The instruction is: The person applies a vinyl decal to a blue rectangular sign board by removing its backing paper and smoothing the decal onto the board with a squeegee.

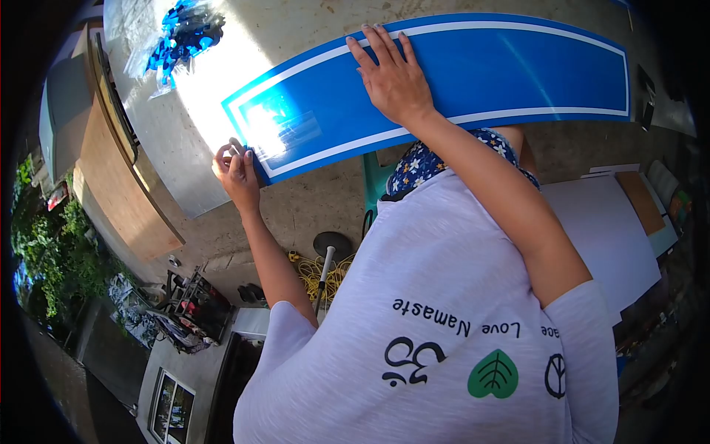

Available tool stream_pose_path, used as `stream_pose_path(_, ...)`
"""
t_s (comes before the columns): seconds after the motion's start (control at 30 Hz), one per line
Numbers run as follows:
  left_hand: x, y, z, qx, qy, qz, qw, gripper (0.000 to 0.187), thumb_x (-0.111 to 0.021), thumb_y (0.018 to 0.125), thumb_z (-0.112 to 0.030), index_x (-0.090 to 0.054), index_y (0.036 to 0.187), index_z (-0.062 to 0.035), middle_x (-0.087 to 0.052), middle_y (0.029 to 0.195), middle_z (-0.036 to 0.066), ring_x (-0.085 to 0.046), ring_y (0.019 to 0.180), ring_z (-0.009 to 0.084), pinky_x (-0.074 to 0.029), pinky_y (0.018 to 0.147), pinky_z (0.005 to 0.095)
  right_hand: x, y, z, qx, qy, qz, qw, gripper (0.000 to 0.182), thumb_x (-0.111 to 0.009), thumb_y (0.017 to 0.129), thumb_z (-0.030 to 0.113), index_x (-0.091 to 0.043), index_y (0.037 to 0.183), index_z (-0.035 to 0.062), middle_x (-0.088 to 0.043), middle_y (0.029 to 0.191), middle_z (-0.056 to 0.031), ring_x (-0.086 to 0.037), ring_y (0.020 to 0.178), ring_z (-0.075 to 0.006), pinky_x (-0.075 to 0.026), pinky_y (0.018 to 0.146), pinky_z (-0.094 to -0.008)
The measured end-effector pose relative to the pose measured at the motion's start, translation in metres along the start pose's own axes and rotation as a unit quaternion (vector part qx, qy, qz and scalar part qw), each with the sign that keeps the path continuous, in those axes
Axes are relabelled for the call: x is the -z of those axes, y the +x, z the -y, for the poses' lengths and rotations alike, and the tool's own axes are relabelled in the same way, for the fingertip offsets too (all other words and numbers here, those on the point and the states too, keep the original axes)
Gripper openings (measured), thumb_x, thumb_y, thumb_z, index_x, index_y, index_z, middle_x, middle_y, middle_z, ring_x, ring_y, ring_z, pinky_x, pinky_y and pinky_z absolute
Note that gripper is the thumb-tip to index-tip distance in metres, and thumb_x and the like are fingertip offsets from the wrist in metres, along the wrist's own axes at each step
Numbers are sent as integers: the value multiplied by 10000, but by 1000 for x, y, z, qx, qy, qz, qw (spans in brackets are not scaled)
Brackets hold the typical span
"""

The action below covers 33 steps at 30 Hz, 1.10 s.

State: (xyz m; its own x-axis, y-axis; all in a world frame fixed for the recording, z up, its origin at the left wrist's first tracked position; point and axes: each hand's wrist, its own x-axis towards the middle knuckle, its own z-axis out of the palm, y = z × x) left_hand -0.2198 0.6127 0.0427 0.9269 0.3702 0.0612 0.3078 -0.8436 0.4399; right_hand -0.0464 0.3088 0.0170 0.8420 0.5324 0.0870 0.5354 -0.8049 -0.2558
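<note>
A long blue sign panel (473, 74) with a white border line lies across the metal-topped table, its left end in bright glare. My right hand (399, 85) rests flat on the panel left of its middle, fingers spread toward the far edge. At the panel's left end, my left hand (238, 174) is closed, its fingers curled together beside the corner. Something small and greyish shows between those fingertips, too small to name.
A clear plastic bag of blue pieces (185, 41) sits at the table's far left. A curved wooden board (118, 177) stands beyond the left side. Below are a yellow cable (336, 277) and a round-based stand (332, 244). White sheets (599, 229) lie at right.
</note>
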Motion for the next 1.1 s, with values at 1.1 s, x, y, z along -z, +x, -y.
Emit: stream_pose_path(1.1,35,-1,72,40,115,-33,992,256,-627,945,-223,-629,870,21,-576,1002,105,-579,826,264,-475,713,371,1,0,0,-6,17,-12,1000,539,-528,962,261,-367,1474,221,-366,1492,-84,-324,1404,-252,-237,1159,-493)
